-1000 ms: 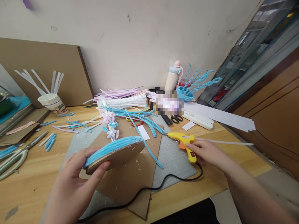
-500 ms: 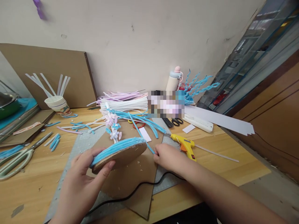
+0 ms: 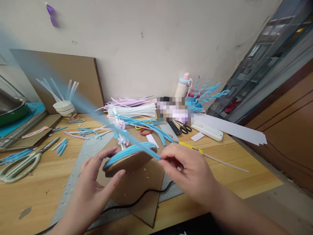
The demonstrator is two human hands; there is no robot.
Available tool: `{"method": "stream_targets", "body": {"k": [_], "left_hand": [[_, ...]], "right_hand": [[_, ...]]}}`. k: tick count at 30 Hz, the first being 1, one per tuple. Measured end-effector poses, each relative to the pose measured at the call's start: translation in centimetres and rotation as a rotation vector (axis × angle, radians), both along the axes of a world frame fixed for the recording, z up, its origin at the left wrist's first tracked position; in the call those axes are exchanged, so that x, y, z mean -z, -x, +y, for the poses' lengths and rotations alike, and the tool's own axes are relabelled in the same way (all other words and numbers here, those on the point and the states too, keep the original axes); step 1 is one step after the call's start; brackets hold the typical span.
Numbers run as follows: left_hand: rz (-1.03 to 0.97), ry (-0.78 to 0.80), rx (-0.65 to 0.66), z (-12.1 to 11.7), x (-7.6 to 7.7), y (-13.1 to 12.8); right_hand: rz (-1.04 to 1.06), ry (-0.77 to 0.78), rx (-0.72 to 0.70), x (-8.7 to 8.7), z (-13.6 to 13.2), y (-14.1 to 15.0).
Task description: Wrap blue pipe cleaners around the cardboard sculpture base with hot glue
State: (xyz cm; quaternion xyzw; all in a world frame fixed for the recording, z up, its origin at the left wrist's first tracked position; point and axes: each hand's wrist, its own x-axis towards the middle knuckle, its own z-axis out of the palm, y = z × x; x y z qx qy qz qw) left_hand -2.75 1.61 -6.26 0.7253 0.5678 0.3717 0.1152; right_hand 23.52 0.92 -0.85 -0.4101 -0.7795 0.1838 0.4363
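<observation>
My left hand (image 3: 91, 187) is around the left edge of a round cardboard disc (image 3: 132, 164), fingers behind and thumb in front. Rows of light blue pipe cleaner (image 3: 127, 152) cover the disc's rim. A small stem of white, pink and blue pipe-cleaner flowers (image 3: 123, 141) shows behind the disc's rim. My right hand (image 3: 186, 166) pinches the end of a long blue pipe cleaner (image 3: 146, 148) just right of the disc. That strand crosses in front of the disc toward the upper left, smeared by motion. Beyond my right hand lies a yellow glue gun (image 3: 189, 146), partly hidden.
Bundles of white pipe cleaners (image 3: 137, 110) and loose blue ones (image 3: 158, 130) lie at the back. Green-handled scissors (image 3: 26, 163) and stacked paper cups (image 3: 65, 109) are at left. A black cord (image 3: 139, 199) crosses the cardboard sheet (image 3: 146, 212). Black scissors (image 3: 186, 129) lie behind.
My right hand has turned and risen slightly, and the blue pipe cleaner now sweeps to the upper left. My left hand's grip looks looser; the disc sits slightly farther right in view.
</observation>
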Motion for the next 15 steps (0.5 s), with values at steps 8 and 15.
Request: {"method": "stream_targets", "body": {"k": [8, 15], "left_hand": [[0.049, -0.131, 0.000, -0.6, -1.5, -0.7], [0.077, -0.287, 0.288, -3.9, -4.7, -2.2]], "right_hand": [[-0.093, -0.375, -0.084, 0.9, -0.6, 1.5], [-0.143, -0.465, -0.107, 1.2, -1.3, 1.6]]}}
